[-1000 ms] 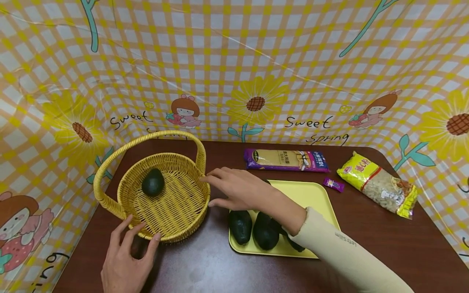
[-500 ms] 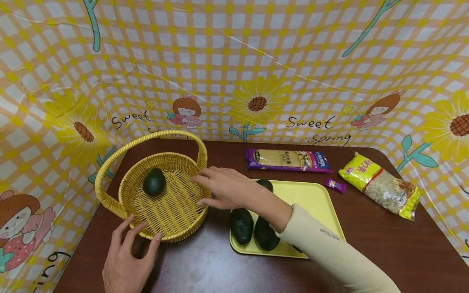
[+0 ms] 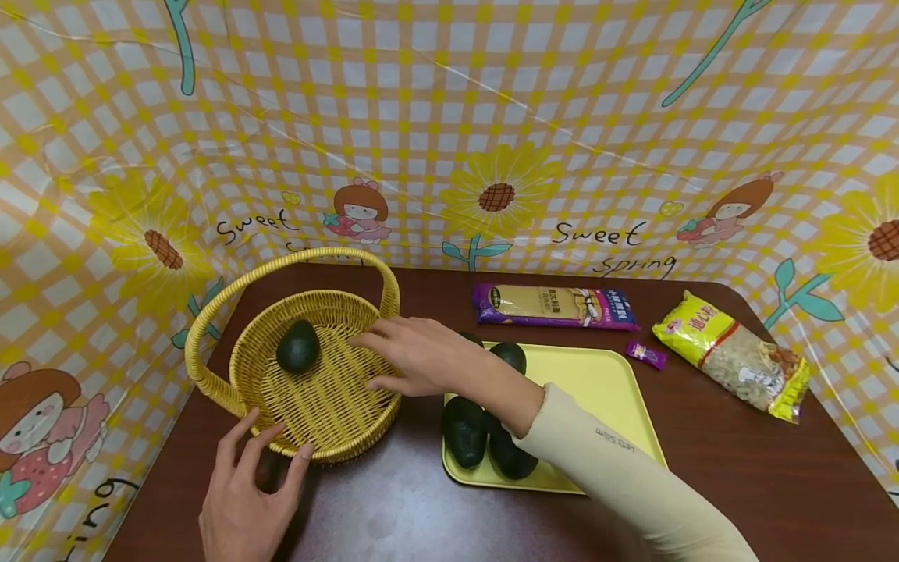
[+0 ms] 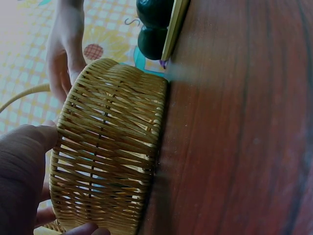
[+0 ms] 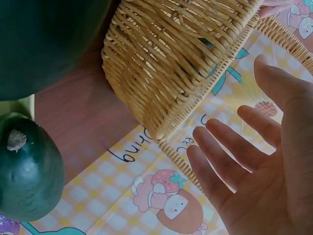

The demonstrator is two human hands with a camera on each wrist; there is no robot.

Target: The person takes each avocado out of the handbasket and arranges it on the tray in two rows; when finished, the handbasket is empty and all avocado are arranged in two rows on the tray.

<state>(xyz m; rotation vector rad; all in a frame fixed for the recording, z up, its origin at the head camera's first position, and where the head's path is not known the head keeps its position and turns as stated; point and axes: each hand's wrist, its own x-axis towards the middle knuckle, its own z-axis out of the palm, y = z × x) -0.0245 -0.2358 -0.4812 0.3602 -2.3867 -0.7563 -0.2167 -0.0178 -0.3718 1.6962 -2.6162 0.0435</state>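
Note:
A yellow wicker basket with a tall arched handle stands at the left of the table, and one dark green avocado lies inside it. My left hand holds the basket's near left rim; in the left wrist view its thumb sits right at the rim. Over the basket's right edge reaches my right hand, fingers extended and spread. The right wrist view shows that palm holding nothing. Several more avocados rest on a yellow tray, partly hidden by the right forearm.
Behind the tray lies a purple pasta packet. A small purple wrapped sweet and a yellow bag of macaroni are at the right. A checked cloth with sunflowers hangs around the back and sides of the dark wooden table.
My right hand has moved left from beside the basket to over its right rim, uncovering more of the tray's avocados. The left hand keeps its place on the rim.

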